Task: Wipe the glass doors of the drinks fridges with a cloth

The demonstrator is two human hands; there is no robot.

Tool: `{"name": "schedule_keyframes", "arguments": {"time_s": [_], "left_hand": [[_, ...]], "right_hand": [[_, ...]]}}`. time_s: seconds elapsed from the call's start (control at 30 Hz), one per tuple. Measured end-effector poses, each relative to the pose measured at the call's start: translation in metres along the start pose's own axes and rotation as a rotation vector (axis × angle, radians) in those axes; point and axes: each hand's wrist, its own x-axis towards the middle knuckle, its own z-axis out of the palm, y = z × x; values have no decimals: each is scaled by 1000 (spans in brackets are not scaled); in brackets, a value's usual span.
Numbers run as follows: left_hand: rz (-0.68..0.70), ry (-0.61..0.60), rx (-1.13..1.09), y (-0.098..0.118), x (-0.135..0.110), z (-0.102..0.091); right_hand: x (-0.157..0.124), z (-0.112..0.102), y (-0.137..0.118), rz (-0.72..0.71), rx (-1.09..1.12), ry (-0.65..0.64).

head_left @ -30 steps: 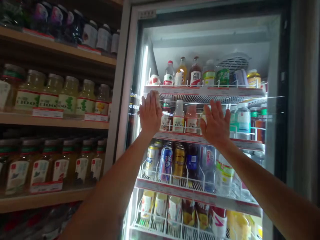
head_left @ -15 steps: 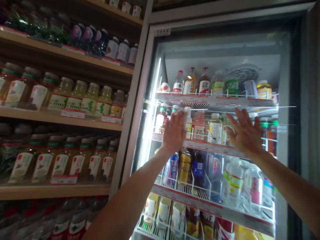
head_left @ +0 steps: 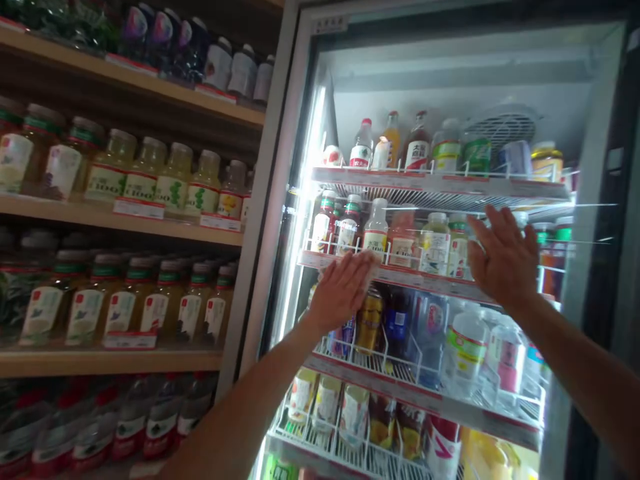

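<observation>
My left hand point(head_left: 344, 293) is stretched out flat, palm toward a lit drinks fridge, and holds nothing. From this view it overlaps the front edge of the second fridge shelf point(head_left: 425, 283), below a clear-capped juice bottle point(head_left: 376, 230) and above a gold can point(head_left: 369, 321). Farther right, my right hand point(head_left: 504, 261) is raised with its fingers spread, also with nothing in it. It covers part of the bottles at the right of that shelf, beside a green-labelled bottle point(head_left: 457, 252). Thin light streaks lie across the fridge front; whether either hand touches glass, I cannot tell.
Left of the grey fridge frame point(head_left: 250, 247), wooden shelves point(head_left: 190, 230) carry rows of juice bottles point(head_left: 133, 303) with price tags. Above in the fridge, the top shelf point(head_left: 440, 179) bears several bottles. Large clear bottles point(head_left: 463, 357) and canned drinks stand on the lower racks.
My left hand has moved down from the second shelf's bottles to its front edge. The right hand has shifted slightly right, fingers still spread. The view has tilted a little downward.
</observation>
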Motion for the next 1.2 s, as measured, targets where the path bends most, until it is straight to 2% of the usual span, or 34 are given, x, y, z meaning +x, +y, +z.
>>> {"name": "schedule_keyframes", "arguments": {"time_s": [0.03,0.1,0.13,0.17,0.2,0.3,0.33,0.37,0.47,0.5,0.53,0.63,0.67,0.7,0.73,0.83,0.87,0.9,1.0,1.03,1.07,1.1,1.2], "left_hand": [[-79,10,14,-4,-4,-2],[-324,74,59,-14,-13,-7],[-401,96,71,-17,-16,-9],[-405,94,70,-17,-19,-9],[-331,65,53,-16,-20,-9],[26,-80,-20,-12,-14,-7],[49,-94,-25,-14,-8,-6],[-10,-73,-12,-19,1,-6],[-361,79,54,-32,32,-5],[-393,99,59,-33,42,-4],[-345,85,49,-31,52,-3],[52,-96,-13,-27,76,-2],[138,-144,-20,-30,83,-3],[153,-165,-15,-36,90,-5],[95,-151,0,-44,97,-7],[-295,30,58,-63,115,-9],[-363,74,64,-63,120,-8],[-351,82,58,-60,124,-5],[-36,-45,11,-47,136,1],[26,-80,5,-46,140,2],[12,-85,6,-49,144,1],[-78,-60,16,-54,148,-1],[-448,85,61,-67,160,-5]], "right_hand": [[0,-1,0,-3,6,4],[-1,-1,-1,7,5,2],[-1,-2,-2,16,2,-7],[-1,-2,-2,25,-1,-15],[-1,-2,-3,29,-2,-21],[-1,-1,-2,25,-2,-12],[-1,0,-2,20,-3,-3],[-2,1,-1,14,-3,6],[-2,6,2,-10,3,50],[-2,8,3,-19,6,79],[-2,10,4,-29,7,104],[-2,15,6,-65,4,159],[-2,15,7,-74,1,161],[-2,15,7,-80,-2,159],[-2,15,7,-82,-5,157],[-2,13,5,-83,-11,156],[-2,13,5,-84,-13,158],[-2,13,4,-87,-17,161],[-2,14,5,-102,-28,181],[-2,14,5,-107,-31,188],[-2,15,5,-110,-32,195],[-2,15,6,-112,-31,196],[-3,16,6,-104,-13,190]]}}
